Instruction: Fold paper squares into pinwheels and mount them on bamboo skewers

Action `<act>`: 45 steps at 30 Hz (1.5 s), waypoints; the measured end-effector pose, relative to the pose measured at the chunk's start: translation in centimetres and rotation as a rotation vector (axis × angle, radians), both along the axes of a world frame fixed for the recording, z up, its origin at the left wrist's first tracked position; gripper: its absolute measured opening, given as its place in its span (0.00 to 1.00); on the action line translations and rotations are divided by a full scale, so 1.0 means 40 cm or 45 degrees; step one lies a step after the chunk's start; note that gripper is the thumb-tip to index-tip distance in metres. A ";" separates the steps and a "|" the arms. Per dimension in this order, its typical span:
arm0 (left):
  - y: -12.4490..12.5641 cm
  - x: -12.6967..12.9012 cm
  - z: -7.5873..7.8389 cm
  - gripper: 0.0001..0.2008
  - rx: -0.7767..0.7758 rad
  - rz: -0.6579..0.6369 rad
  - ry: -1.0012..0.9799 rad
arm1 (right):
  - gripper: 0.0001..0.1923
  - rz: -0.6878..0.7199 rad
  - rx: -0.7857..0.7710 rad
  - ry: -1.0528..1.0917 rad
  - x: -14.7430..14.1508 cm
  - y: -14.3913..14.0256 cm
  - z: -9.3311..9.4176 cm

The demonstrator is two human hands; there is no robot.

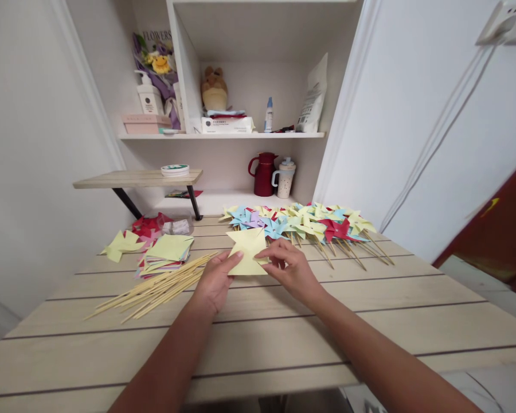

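Note:
A pale yellow square of paper, with slits running in from its corners, is held up above the table. My left hand grips its left edge, thumb on the front face. On the right side, my right hand pinches a corner flap between thumb and fingers. Just left of my left hand lies a loose bundle of thin wooden sticks. Behind the sticks sits a stack of coloured paper squares, yellow on top. Finished paper pinwheels on sticks lie in a row beyond my right hand.
Left of the stack are a loose yellow pinwheel shape, red folded papers and a clear box. A small raised shelf stands at the back left. Behind are a red jug and a tumbler.

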State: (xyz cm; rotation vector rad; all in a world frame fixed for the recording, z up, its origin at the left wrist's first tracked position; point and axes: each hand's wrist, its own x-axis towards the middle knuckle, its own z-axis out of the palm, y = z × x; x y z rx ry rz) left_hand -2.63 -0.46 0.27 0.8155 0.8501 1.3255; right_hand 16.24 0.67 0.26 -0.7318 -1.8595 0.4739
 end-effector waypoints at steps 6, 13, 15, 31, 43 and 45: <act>-0.005 0.011 -0.006 0.20 0.016 -0.003 0.099 | 0.04 -0.004 -0.007 0.030 -0.007 -0.005 -0.001; -0.010 0.017 -0.003 0.22 0.082 -0.002 0.230 | 0.05 -0.059 -0.111 -0.007 -0.010 -0.003 0.009; -0.011 0.020 -0.003 0.22 0.112 0.032 0.274 | 0.05 -0.080 -0.138 -0.025 -0.010 -0.001 0.009; -0.023 0.041 0.002 0.21 0.127 0.109 0.359 | 0.07 -0.185 -0.228 -0.052 -0.009 0.003 0.010; -0.022 0.045 -0.005 0.20 0.102 0.102 0.375 | 0.06 -0.245 -0.253 -0.090 -0.013 0.005 0.009; -0.024 0.045 -0.004 0.20 0.093 0.102 0.369 | 0.06 -0.250 -0.229 -0.099 -0.013 0.006 0.007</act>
